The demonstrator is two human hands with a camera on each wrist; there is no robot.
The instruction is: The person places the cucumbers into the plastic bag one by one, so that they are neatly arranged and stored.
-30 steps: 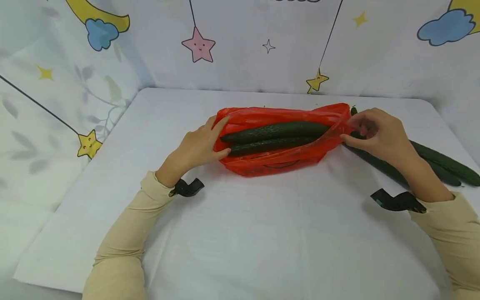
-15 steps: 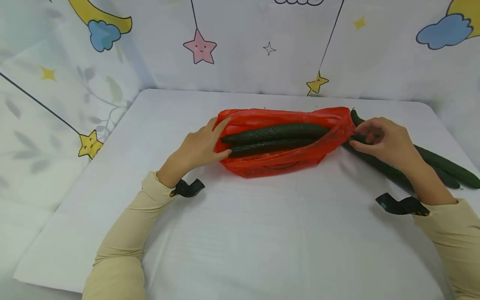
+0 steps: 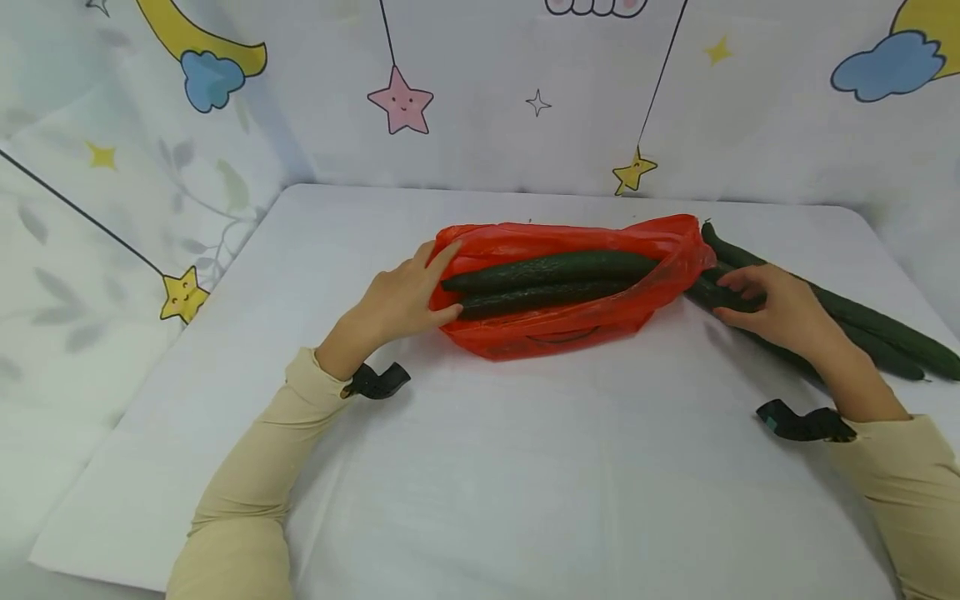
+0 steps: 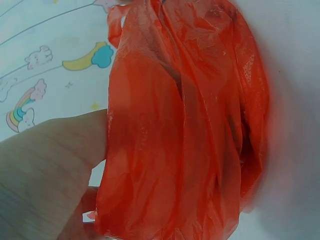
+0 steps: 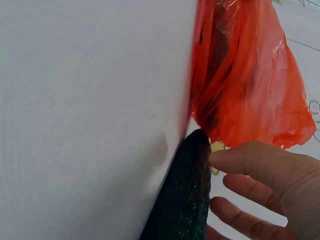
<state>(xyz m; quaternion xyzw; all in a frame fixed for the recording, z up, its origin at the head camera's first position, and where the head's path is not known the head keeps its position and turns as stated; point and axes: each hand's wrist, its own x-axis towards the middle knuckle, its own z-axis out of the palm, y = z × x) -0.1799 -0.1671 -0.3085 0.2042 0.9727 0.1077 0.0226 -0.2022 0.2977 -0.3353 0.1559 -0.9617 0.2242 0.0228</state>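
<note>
A red plastic bag (image 3: pixel 577 337) lies on the white table with its mouth spread, two dark green cucumbers (image 3: pixel 555 268) side by side inside. At its left end my left hand (image 3: pixel 393 298) has thumb and index finger spread against the rim; in the left wrist view, red film (image 4: pixel 160 150) covers the fingertips. My right hand (image 3: pixel 783 310) is just right of the bag over a loose cucumber (image 3: pixel 711 297). In the right wrist view, the thumb and spread fingers lie close beside that cucumber (image 5: pixel 182 195), and I cannot tell how firmly they touch it.
Two more cucumbers (image 3: pixel 896 335) lie slanted at the right, behind my right hand. The white table (image 3: pixel 510 483) ends at a printed cloth backdrop (image 3: pixel 480 150). Dark bands (image 3: pixel 804 421) are strapped at both wrists.
My right hand has let go of the bag's right end and moved right and nearer, down over the loose cucumber. The left hand stays at the bag's left rim.
</note>
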